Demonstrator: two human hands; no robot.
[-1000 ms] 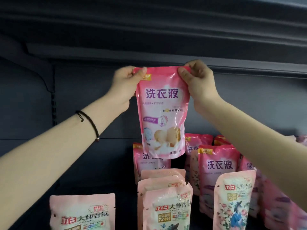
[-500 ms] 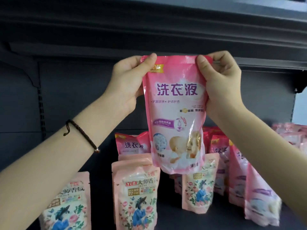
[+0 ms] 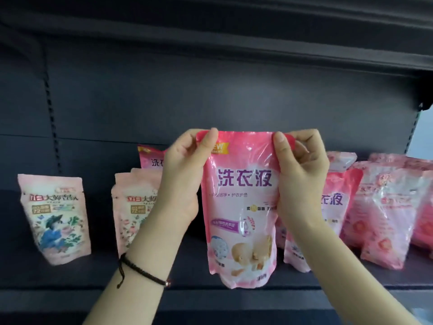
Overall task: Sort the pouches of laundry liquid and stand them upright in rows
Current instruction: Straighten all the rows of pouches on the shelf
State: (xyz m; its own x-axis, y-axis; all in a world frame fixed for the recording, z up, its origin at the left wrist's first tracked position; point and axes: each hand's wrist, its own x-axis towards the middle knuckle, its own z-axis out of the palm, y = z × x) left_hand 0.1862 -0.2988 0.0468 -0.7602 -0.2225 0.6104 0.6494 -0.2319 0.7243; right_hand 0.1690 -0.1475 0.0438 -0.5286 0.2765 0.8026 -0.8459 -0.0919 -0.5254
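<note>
A pink pouch [image 3: 241, 207] with purple lettering and a baby picture hangs upright in front of the shelf. My left hand [image 3: 182, 181] pinches its top left corner and my right hand [image 3: 300, 184] pinches its top right corner. Its bottom is level with the shelf's front edge [image 3: 70, 299]; whether it touches I cannot tell. Behind it stand more pink pouches [image 3: 332, 207], partly hidden. To the left, pale floral pouches stand upright: one alone [image 3: 55, 219] and a small stack [image 3: 133, 212] behind my left wrist.
Several glossy pink pouches [image 3: 389, 216] crowd the right end of the dark shelf. The shelf above [image 3: 234, 43] overhangs closely. The dark back panel [image 3: 164, 102] and a slotted upright [image 3: 50, 109] stand behind. Bare shelf shows between the two floral groups.
The held pouch has come down from near the upper shelf to shelf level, both hands still on its top corners. The view has shifted so the whole row of pouches shows.
</note>
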